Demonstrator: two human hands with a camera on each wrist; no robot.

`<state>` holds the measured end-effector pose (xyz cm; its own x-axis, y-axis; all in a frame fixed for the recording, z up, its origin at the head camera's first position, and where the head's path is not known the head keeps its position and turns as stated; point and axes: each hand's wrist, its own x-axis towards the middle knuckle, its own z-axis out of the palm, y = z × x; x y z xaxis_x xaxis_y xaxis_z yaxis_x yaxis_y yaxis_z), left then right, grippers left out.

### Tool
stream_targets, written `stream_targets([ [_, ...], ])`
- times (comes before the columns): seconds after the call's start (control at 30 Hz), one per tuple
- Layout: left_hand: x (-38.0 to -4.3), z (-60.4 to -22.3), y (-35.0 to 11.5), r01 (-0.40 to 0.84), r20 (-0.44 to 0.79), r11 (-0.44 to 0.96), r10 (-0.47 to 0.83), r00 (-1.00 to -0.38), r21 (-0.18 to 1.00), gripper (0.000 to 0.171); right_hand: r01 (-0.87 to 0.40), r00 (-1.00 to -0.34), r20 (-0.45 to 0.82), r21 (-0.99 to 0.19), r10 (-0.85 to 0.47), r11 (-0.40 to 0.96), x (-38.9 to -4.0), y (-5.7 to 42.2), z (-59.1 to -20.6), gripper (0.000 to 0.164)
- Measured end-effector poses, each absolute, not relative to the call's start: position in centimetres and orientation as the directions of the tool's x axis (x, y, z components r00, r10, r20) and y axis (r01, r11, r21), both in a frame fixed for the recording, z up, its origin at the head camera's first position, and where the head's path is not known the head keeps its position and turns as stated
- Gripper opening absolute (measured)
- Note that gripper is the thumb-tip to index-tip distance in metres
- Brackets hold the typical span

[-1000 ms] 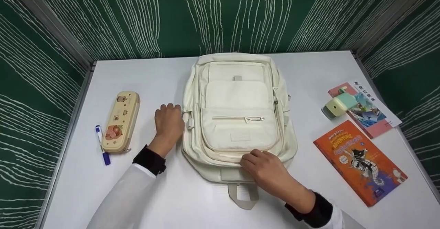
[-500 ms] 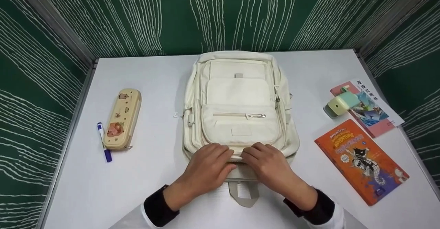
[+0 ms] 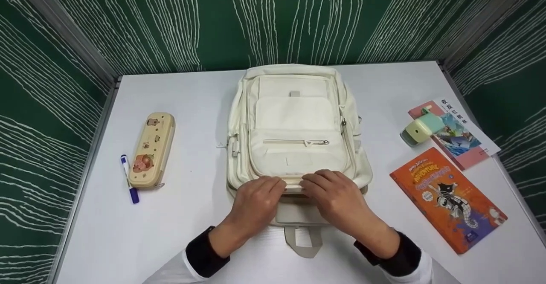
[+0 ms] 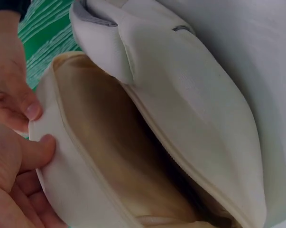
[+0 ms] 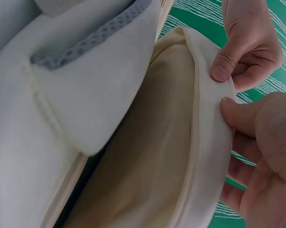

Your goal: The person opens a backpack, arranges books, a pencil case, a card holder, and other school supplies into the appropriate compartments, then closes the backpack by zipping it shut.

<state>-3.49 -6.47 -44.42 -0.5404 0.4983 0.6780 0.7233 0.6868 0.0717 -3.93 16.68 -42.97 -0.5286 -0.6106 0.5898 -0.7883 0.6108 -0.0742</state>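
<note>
A cream backpack [image 3: 297, 115] lies on its back on the white table, its grey carry loop [image 3: 303, 243] towards me. My left hand [image 3: 256, 203] and right hand [image 3: 341, 196] grip the near edge of its front panel, side by side with a small gap between. Both wrist views show the main compartment unzipped. Thumb and fingers of the left hand [image 4: 17, 166] pinch the panel's rim, and the right hand [image 5: 263, 147] does likewise. Between panel and back part, the beige lining [image 4: 109, 137] is visible; the depth of the compartment is dark.
To the left lie a cream pencil case [image 3: 152, 149] with printed pictures and a blue-capped marker [image 3: 129, 178]. On the right is an orange book [image 3: 448, 201]. Behind it, a green-and-cream pencil sharpener [image 3: 422, 128] sits on a pink book [image 3: 463, 141]. Green walls [image 3: 298, 19] surround the table.
My left hand has come from the backpack's left side to its near edge, beside the right hand. Between them the panel's edge has risen slightly, showing a gap below it.
</note>
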Motion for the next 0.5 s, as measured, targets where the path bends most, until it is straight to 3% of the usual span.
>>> stream_targets([
  [0.2,-3.9,-44.3,-6.0,0.714,0.711,0.688,0.441,-0.549,0.125,0.024,-0.715,-0.636,0.566,-0.178,-0.524,0.676,-3.0,20.3,-42.8,0.043],
  [0.37,-4.4,-43.5,-5.7,0.704,0.734,0.699,0.41,-0.542,0.129,0.021,-0.566,-0.765,0.519,-0.258,-0.381,0.783,-2.4,25.2,-42.9,0.068],
  [0.5,-4.8,-42.8,-5.7,0.693,0.749,0.707,0.38,-0.542,0.143,0.022,-0.416,-0.87,0.409,-0.313,-0.274,0.854,-2.3,29.5,-43.2,0.074],
])
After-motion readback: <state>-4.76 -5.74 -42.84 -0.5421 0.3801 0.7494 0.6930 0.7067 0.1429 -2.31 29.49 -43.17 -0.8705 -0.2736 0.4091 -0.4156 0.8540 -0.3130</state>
